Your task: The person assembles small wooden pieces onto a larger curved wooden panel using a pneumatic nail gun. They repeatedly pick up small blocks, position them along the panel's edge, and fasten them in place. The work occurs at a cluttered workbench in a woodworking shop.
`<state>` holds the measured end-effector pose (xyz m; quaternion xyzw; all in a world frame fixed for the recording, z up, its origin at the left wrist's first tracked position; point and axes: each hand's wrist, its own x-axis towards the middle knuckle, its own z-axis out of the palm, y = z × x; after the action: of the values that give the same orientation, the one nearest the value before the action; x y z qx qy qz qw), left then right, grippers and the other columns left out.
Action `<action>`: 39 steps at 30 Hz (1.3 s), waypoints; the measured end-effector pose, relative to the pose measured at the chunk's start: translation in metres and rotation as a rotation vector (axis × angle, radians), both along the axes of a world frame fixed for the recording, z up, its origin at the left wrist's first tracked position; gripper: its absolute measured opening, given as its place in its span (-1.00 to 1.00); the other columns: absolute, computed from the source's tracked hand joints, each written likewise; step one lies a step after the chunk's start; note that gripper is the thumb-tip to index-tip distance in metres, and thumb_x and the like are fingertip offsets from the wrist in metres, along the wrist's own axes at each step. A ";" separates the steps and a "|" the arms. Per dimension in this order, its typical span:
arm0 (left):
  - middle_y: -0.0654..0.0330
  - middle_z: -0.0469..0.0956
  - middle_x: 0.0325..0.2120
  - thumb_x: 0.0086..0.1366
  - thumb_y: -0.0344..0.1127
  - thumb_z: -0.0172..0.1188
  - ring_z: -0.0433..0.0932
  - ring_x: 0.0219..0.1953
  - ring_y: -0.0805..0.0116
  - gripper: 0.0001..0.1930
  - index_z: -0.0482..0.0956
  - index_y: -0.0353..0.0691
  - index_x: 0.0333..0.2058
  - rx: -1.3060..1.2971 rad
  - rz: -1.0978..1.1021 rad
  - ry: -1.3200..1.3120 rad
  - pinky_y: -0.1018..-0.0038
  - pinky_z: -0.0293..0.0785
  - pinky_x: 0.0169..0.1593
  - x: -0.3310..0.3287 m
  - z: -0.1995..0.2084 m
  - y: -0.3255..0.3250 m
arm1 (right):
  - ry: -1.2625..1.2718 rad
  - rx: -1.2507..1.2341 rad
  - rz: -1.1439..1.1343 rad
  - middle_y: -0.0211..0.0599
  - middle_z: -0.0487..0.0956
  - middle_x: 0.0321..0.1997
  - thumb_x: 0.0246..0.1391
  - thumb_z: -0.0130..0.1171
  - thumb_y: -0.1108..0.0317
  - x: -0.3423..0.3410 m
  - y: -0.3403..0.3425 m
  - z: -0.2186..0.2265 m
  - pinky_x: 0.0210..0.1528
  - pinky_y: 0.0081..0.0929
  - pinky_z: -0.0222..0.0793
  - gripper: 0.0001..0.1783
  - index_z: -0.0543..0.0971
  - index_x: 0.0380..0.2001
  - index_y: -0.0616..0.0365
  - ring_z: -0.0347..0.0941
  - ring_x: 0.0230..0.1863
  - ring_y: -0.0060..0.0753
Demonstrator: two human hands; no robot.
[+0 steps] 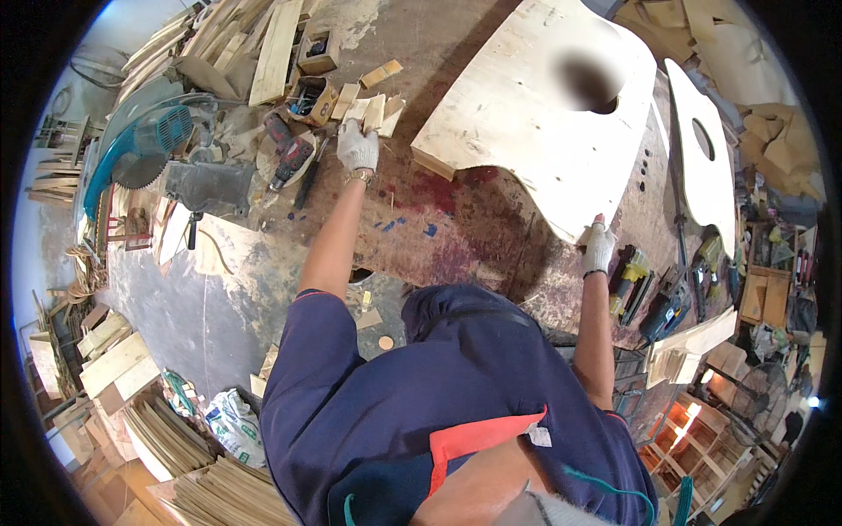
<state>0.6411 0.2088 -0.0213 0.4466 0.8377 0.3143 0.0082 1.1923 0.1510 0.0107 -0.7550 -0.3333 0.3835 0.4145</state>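
Cluttered with offcuts, timber stacks and power tools, a woodworking shop surrounds a stained, paint-blotched desk [456,237] where a person in a navy shirt leans over the work. At the desk's far left corner, the gloved left hand [357,145] reaches out at full arm's length, its fingers curled down onto a small heap of short wooden blocks [373,105]; whether it has pinched one cannot be told. The blocks lie just beyond the fingertips, beside a cordless drill [288,158] and a mitre saw [145,149]. Well apart, at the desk's near right edge, the gloved right hand [599,247] presses closed against the lower corner of a large curved plywood panel [544,114], whose long axis runs away from the person toward the far right corner.
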 end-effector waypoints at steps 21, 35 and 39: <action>0.11 0.57 0.06 0.36 -0.10 0.32 0.58 0.11 0.21 -0.41 0.38 -0.26 0.23 0.538 -0.479 -1.565 0.23 0.60 0.13 -0.013 0.094 -0.039 | 0.218 -0.073 -0.072 -0.19 0.55 -0.01 0.42 0.01 0.01 -0.121 -0.036 0.003 -0.18 -0.39 0.52 -0.46 0.36 0.20 0.24 0.53 -0.13 -0.38; 0.28 0.61 -0.20 0.22 0.15 0.40 0.58 -0.15 0.46 -0.34 0.56 -0.29 0.07 -0.342 -0.995 -1.591 0.51 0.52 -0.05 0.189 0.122 -0.176 | 0.162 -0.019 0.831 -0.32 0.57 -0.55 0.27 0.21 0.23 -0.153 -0.069 0.115 -0.41 -0.38 0.47 -0.72 0.57 -0.27 0.29 0.55 -0.47 -0.44; 0.31 0.61 -0.27 0.29 0.28 0.25 0.59 -0.30 0.49 -0.36 0.58 -0.23 0.01 -0.436 -0.843 -1.761 0.57 0.54 -0.24 0.207 0.089 -0.190 | 0.607 -0.201 0.562 -0.42 0.52 -0.56 0.28 0.21 0.28 -0.141 -0.089 0.135 -0.40 -0.47 0.50 -0.77 0.58 -0.37 0.25 0.53 -0.47 -0.53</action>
<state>0.8484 0.0184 0.0676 0.3037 0.3456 0.3439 0.8185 1.0516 0.0624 0.1458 -0.5241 -0.3499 0.7172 0.2974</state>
